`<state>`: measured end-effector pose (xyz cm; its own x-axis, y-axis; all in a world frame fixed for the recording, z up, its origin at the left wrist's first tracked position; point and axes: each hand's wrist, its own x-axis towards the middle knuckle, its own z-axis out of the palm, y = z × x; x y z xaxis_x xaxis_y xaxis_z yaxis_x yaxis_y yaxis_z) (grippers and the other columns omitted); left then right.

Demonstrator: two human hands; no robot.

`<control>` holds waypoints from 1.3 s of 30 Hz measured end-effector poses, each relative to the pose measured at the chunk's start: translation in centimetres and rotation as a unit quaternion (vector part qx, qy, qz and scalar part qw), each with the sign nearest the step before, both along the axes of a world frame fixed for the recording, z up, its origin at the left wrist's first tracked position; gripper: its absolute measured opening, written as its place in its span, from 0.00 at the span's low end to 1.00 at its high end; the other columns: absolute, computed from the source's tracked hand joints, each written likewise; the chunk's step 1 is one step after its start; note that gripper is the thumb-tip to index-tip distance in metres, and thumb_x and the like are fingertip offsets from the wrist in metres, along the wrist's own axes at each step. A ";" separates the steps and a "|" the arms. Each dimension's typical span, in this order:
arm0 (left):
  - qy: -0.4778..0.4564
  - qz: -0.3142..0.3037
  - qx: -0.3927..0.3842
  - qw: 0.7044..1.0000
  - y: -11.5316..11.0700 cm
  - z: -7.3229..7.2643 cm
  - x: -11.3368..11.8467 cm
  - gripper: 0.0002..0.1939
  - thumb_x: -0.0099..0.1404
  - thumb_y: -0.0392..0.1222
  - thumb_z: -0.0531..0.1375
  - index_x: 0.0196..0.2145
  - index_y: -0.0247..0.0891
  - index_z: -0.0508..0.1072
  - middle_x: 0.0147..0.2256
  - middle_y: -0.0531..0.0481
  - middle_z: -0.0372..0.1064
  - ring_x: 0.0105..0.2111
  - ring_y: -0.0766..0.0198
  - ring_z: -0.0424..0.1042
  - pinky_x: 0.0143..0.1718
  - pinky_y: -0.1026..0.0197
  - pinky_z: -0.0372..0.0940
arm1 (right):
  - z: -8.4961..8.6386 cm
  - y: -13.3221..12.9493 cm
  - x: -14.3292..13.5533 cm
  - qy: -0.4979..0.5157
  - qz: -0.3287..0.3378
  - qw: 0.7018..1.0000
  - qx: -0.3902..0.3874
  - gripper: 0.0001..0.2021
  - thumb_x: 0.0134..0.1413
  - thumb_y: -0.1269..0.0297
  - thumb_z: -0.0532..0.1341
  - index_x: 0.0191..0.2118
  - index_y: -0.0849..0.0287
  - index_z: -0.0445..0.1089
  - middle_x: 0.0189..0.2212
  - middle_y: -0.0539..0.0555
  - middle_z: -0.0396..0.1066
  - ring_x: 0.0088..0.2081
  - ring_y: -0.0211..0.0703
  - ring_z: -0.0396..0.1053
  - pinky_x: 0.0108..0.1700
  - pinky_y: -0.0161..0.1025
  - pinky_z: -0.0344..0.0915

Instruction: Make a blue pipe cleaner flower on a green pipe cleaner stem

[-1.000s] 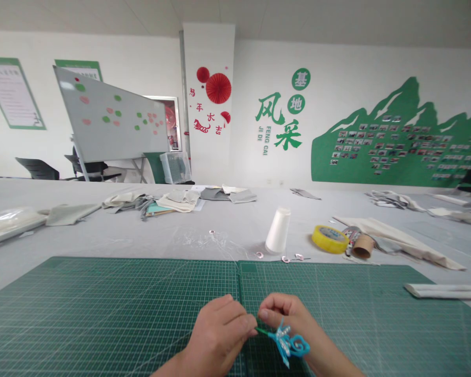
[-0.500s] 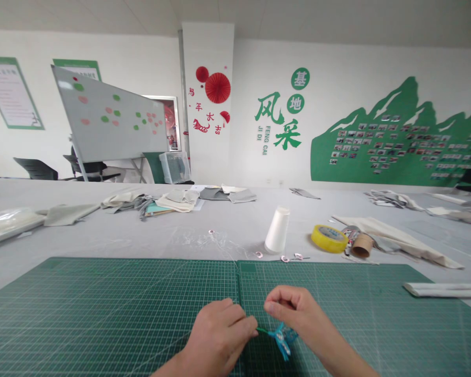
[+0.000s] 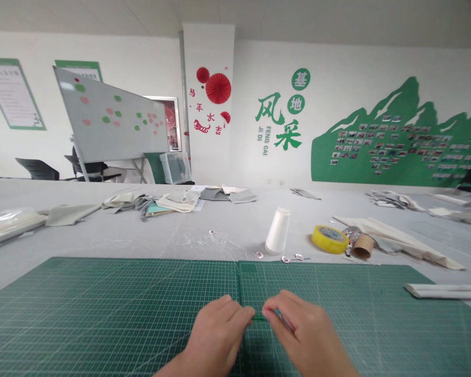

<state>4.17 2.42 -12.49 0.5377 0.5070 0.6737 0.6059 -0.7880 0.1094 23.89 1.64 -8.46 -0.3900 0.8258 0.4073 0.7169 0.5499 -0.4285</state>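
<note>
Since the last frame, the right hand has closed over the blue flower-like ornament, hiding all but a sliver. Its thin green stem runs crosswise above gridded cutting mats, flower end rightward; the left hand pinches the other end, tip hidden. Beyond, a tapered white thread cone stands on the bench.

A pale ceiling tops the white wall, where a whiteboard and black chair stand at left, red paper fans adorn the pillar at upper centre, and a green mountain mural fills the right, beyond the grey counter.
</note>
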 end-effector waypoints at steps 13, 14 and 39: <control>-0.061 0.075 -0.046 0.994 0.4 -0.8 -0.3 0.12 0.71 0.33 0.49 0.38 0.39 0.72 0.27 0.50 0.71 0.27 0.58 0.69 0.27 0.59 0.64 | -1.8 -0.9 -0.8 -0.105 0.030 0.984 0.141 0.14 0.63 0.73 0.51 0.34 0.58 0.74 0.24 0.53 0.73 0.24 0.45 0.73 0.27 0.39 0.62; -0.060 0.076 -0.051 0.994 0.4 -0.8 -0.3 0.12 0.71 0.33 0.49 0.38 0.39 0.72 0.27 0.50 0.71 0.27 0.58 0.69 0.27 0.59 0.64 | -1.8 -0.8 -0.8 -0.093 0.031 0.983 0.153 0.14 0.62 0.73 0.51 0.33 0.58 0.74 0.24 0.52 0.73 0.24 0.45 0.73 0.26 0.39 0.61; -0.144 0.091 -0.153 0.973 0.6 -0.7 -0.5 0.11 0.72 0.34 0.50 0.36 0.40 0.71 0.28 0.52 0.69 0.28 0.61 0.70 0.30 0.62 0.63 | -3.4 0.8 -1.4 0.157 -0.018 0.970 -0.185 0.12 0.57 0.61 0.55 0.25 0.58 0.69 0.20 0.46 0.58 0.24 0.41 0.56 0.28 0.37 0.50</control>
<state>3.71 3.04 -13.24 0.2308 0.7765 0.5863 0.6422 -0.5742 0.5078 22.52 2.45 -11.86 -0.2626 0.9490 0.1744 0.5352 0.2936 -0.7921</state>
